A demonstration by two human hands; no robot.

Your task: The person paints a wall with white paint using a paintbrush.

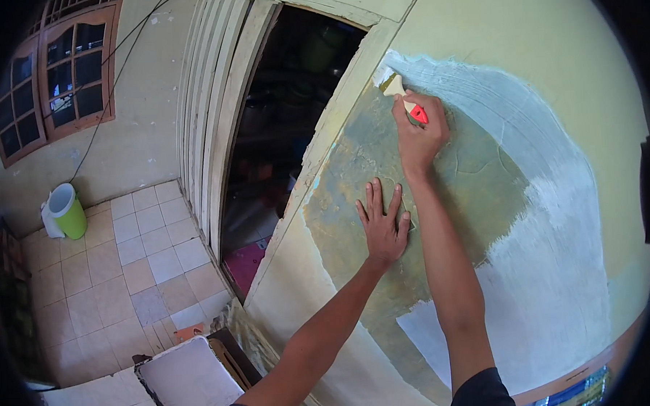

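Observation:
My right hand [424, 137] grips a paintbrush [394, 86] by its handle, which has a red end. The bristles touch the wall near the top corner of a bare grey-green patch [476, 174], close to the door frame. White paint [547, 302] curves around the patch along its top, right and lower side. Lower down, my left hand [384, 226] lies flat on the unpainted patch with its fingers spread. It holds nothing.
An open doorway [285, 118] with a worn frame stands left of the patch. Below my left forearm sits a tray of white paint [191, 379]. A green bucket [67, 212] rests on the tiled floor [104, 285] beneath a wooden window [58, 80].

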